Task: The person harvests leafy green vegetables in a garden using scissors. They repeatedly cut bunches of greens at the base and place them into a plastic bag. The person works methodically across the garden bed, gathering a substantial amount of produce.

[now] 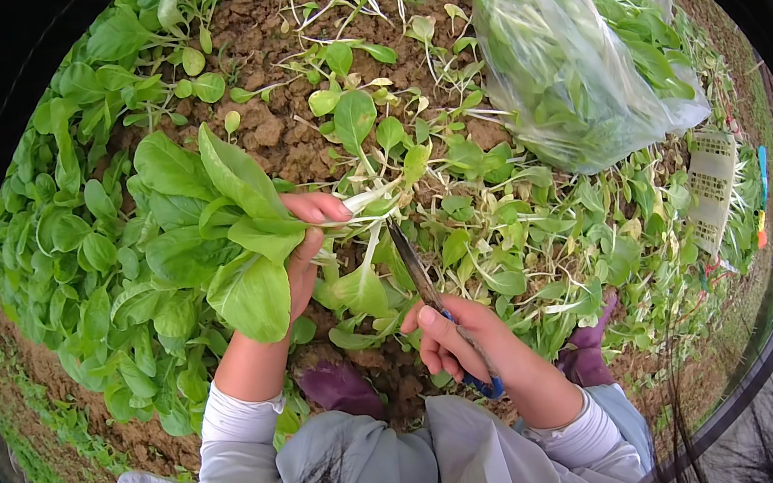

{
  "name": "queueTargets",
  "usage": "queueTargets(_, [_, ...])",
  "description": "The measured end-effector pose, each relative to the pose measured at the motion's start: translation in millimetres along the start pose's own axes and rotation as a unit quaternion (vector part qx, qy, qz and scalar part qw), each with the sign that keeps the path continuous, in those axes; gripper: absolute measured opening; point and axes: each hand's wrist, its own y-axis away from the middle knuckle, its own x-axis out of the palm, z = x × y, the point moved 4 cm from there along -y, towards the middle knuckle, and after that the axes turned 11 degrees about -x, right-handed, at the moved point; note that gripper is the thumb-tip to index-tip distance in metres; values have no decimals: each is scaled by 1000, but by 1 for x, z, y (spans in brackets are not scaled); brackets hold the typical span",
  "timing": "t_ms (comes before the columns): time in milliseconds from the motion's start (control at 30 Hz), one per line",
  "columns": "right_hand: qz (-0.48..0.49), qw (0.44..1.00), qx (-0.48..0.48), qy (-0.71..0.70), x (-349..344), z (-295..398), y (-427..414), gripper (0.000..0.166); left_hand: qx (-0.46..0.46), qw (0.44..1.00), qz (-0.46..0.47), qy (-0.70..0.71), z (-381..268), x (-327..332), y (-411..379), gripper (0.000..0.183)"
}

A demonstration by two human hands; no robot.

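My left hand [310, 252] grips a bunch of leafy greens [235, 218] by its pale stems. The broad leaves spread to the left and hide part of the palm. In my right hand [474, 336] is a pair of scissors [417, 267] with a dark, soiled blade and blue handles. The blade's tip points up at the white stem ends [381, 201], close to them; I cannot tell whether it touches. Below the bunch, a loose yellowish leaf [362, 289] hangs near the blade.
A clear plastic bag [555, 69] packed with greens lies at the upper right. Dense standing greens [83, 247] grow on the left. Discarded leaves [527, 236] litter the brown soil [266, 121]. Purple boots [339, 389] stand below. A printed sack piece [714, 188] lies at right.
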Motion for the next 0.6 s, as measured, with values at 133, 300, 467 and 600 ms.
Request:
queueTargets(133, [-16, 1000, 9, -19, 2, 1, 0, 41, -5, 1000, 27, -10, 4, 2, 1, 10])
queueTargets(300, [-42, 994, -21, -97, 11, -6, 1, 38, -49, 999, -17, 7, 9, 2, 1, 19])
queueTargets(467, [-81, 947, -7, -310, 20, -19, 2, 45, -68, 996, -24, 43, 15, -1, 2, 20])
queueTargets(600, [-128, 954, -49, -266, 8, -12, 0, 45, -83, 993, -48, 65, 13, -11, 4, 20])
